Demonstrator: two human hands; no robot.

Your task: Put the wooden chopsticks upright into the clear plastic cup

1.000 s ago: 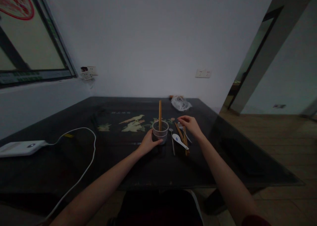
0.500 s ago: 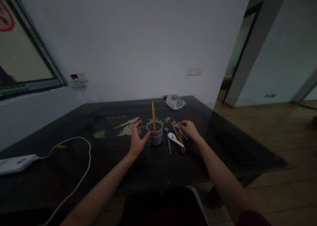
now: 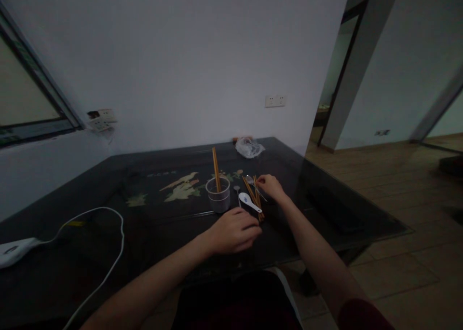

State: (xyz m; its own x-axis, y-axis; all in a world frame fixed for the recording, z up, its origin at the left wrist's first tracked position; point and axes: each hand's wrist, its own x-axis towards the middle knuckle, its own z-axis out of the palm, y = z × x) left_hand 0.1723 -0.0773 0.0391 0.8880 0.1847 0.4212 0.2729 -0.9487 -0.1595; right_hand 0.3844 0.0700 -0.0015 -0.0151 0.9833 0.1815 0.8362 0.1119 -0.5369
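On the dark table, a metal cup (image 3: 219, 200) stands upright with a few wooden chopsticks (image 3: 216, 170) leaning in it. Right of it lie loose wooden chopsticks (image 3: 259, 204), with a white ceramic spoon (image 3: 249, 202) across them. A metal spoon (image 3: 250, 179) rests by their far ends, and a long-handled metal spoon (image 3: 237, 189) lies closer to the cup. My right hand (image 3: 272, 187) pinches at the chopsticks' far ends. My left hand (image 3: 233, 231), palm down with loosely bent fingers, hovers near their close ends and hides the long spoon's handle; nothing shows in it.
A crumpled clear plastic bag (image 3: 249, 147) lies at the table's back edge by the wall. To the left, a white power strip (image 3: 16, 253) trails a white cable (image 3: 122, 233) over the table (image 3: 152, 253). A wall socket (image 3: 275, 101) is above the back edge.
My left hand has gone from beside the cup to the right and closer to me, near the chopsticks' close ends. My right hand stays at their far ends. The view has shifted slightly.
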